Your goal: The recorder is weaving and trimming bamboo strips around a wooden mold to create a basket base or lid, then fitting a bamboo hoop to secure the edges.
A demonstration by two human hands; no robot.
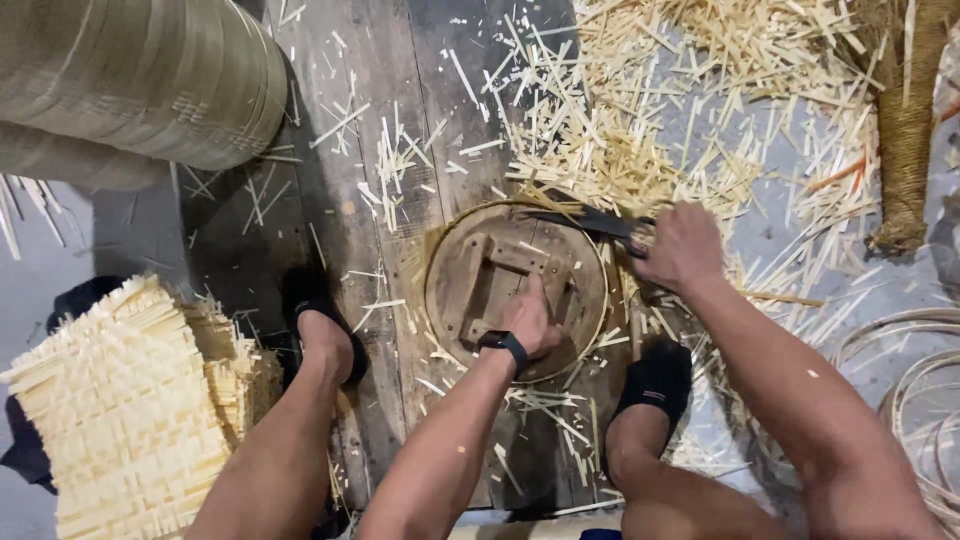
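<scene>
The left hand (530, 322) presses down flat-fisted on the middle of a round wooden form (515, 290), its fingers curled around the raised wooden block at the centre of the disc; a dark band sits on that wrist. The form lies on dark wooden floor planks (400, 120) between the person's two feet, each in a black sandal. A thin pale bamboo strip (600, 300) runs as a hoop around the rim of the form, hugging its edge on the far and right sides

The right hand (682, 248) is closed around the handle of a dark-bladed knife (585, 222), whose blade lies across the upper right edge of the form, pointing toward the left, touching or just above the hoop there; I cannot tell which

All around the form the planks and the grey floor are littered with short pale bamboo offcuts (640, 110), thickest beyond and to the right of the knife hand. A woven bamboo mat (120, 410) lies at the lower left beside the left leg. A large rolled bundle of woven material (140, 75) sits at the upper left. Coiled hoops (920, 400) rest at the right edge, and a rope-wrapped post (905, 130) stands at the upper right
</scene>
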